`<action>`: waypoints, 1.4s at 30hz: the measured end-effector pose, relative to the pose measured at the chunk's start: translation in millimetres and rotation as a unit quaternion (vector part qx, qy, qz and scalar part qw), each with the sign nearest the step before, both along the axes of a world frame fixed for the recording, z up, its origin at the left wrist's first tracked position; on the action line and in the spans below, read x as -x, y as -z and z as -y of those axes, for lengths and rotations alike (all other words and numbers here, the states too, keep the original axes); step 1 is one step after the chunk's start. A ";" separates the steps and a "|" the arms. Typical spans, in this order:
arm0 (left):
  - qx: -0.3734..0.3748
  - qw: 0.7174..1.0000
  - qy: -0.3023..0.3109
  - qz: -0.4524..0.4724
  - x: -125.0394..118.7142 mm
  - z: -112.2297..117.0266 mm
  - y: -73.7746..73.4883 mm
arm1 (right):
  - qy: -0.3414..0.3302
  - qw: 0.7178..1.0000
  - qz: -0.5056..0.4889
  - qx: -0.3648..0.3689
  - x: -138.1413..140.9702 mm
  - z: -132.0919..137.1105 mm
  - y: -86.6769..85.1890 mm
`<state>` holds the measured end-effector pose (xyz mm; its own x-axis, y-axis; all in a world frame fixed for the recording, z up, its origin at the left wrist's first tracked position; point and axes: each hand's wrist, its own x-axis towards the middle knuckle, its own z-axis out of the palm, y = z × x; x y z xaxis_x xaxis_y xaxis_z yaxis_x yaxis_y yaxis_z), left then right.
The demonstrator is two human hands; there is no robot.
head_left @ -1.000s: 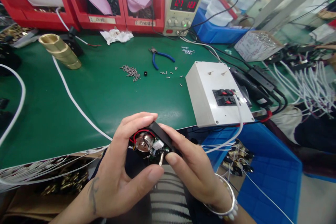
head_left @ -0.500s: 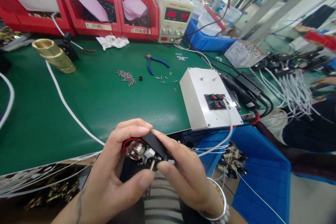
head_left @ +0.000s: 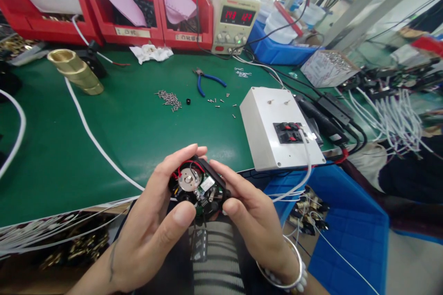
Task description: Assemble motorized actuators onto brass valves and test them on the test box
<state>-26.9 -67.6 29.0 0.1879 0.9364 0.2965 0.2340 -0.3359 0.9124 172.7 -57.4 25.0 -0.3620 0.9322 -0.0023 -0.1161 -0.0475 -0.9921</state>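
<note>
Both hands hold one small black motor unit (head_left: 200,187) just off the near edge of the green table (head_left: 121,124), above the lap. Left hand (head_left: 152,233): fingers curled over the top and back of the unit, thumb pressed against its lower front. Right hand (head_left: 256,226): fingertips pinching the right edge, bracelet (head_left: 289,274) on the wrist.

Change over the last half second: the unit was edge-on and is now tilted so that its open face points up at the camera. The round metal disc (head_left: 188,179), red wires (head_left: 189,164) and small circuit board (head_left: 207,188) are now exposed face-on, so the internal parts are open to view. The grip on both sides is unchanged.

Beyond the hands:
- white box (head_left: 280,129) with red and black terminals, at right, near the table edge;
- white cable (head_left: 93,133) running across the table;
- loose screws (head_left: 168,98) and blue pliers (head_left: 209,79), farther back;
- brass fitting (head_left: 76,71), back left;
- power supply (head_left: 233,14) and red bins (head_left: 138,4), along the rear.
</note>
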 end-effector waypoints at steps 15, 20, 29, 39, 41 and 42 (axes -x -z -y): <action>0.095 0.995 0.001 -0.014 -2.3 2.4 -6.1 | 0.022 0.982 -0.155 0.101 6.3 -3.8 2.4; 0.120 0.993 -0.004 -0.004 -6.5 6.8 -9.8 | 0.028 0.979 -0.155 0.128 5.5 -1.0 2.8; 0.014 0.999 -0.039 -0.018 -11.4 -17.1 14.2 | 0.080 0.975 -0.135 0.159 9.8 -6.9 7.4; -0.116 0.940 -0.217 -0.237 40.9 -68.5 8.1 | 0.145 0.931 -0.112 0.315 18.8 -40.1 25.1; -0.095 0.909 -0.301 -0.273 89.3 -72.8 -11.3 | 0.154 0.932 -0.104 0.311 21.9 -39.7 23.5; -0.083 0.887 -0.349 -0.292 116.1 -75.6 -21.2 | 0.153 0.934 -0.100 0.308 23.1 -39.2 23.5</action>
<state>-143.0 8.0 50.2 -0.2537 0.8368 0.4851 0.8538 -0.0420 0.5189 149.6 -18.2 1.5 -0.1295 0.8365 -0.5324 -0.3979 -0.5356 -0.7448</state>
